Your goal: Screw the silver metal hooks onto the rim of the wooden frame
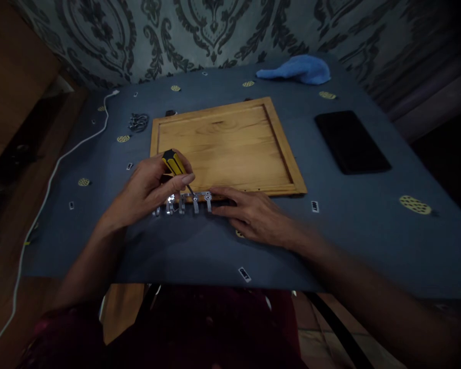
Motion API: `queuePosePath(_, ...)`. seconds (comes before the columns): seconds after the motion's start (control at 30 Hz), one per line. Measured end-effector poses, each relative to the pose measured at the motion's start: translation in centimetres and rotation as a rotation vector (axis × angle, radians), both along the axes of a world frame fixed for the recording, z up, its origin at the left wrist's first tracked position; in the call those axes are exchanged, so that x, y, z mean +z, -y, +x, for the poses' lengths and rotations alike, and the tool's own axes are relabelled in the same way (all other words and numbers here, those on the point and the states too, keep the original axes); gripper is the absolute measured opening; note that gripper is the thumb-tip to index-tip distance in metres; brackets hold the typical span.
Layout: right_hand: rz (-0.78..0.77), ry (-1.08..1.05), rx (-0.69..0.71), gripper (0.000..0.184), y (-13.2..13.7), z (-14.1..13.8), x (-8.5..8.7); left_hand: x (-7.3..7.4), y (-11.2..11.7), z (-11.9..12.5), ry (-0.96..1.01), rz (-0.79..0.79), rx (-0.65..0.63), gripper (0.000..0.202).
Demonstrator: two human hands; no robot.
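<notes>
My left hand is closed round the yellow-and-black handle of a screwdriver. Its shaft slants down to a shiny metal hook rail, with the tip at one of the hook mounts. The rail lies along the near edge of a framed wooden board, its several hooks pointing toward me. At the rail's right end, my right hand grips it between thumb and fingers. My left fingers hide part of the board's near left corner. Whether a screw sits under the tip is too small to tell.
Behind the board's left side lies a small heap of dark metal hooks. A black tablet rests on the right, and a blue cloth at the back. A white cable runs down the left side of the blue-covered table.
</notes>
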State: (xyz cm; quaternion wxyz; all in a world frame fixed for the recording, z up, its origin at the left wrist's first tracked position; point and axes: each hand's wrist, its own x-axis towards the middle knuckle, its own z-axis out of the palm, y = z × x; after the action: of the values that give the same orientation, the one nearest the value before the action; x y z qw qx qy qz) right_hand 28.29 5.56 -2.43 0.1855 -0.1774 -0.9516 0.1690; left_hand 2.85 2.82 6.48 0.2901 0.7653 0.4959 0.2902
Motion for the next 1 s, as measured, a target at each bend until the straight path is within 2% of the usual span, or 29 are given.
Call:
queuePosePath(0.27,0.013,-0.01,0.003,0.041,0.0,0.0,-0.1,0.1,0.1,0.1,0.004,-0.048,0.007,0.032)
queuePosePath(0.43,0.014,-0.01,0.001,0.041,0.0,0.0,-0.2,0.6,0.1,-0.4,-0.027,-0.088,-0.079,0.028)
queuePosePath(0.53,0.014,-0.003,-0.003,0.041,0.0,0.0,-0.2,0.4,0.0,-0.9,-0.042,-0.099,-0.104,0.028)
queuePosePath(0.77,0.036,-0.013,0.002,0.042,0.0,0.0,-0.4,-1.3,-0.7,-1.0,-0.103,0.143,0.027,0.038)
queuePosePath(1.0,0.014,-0.01,0.006,0.041,-0.1,0.0,-0.4,-1.9,-0.8,-0.3,-0.117,0.195,0.085,0.039)
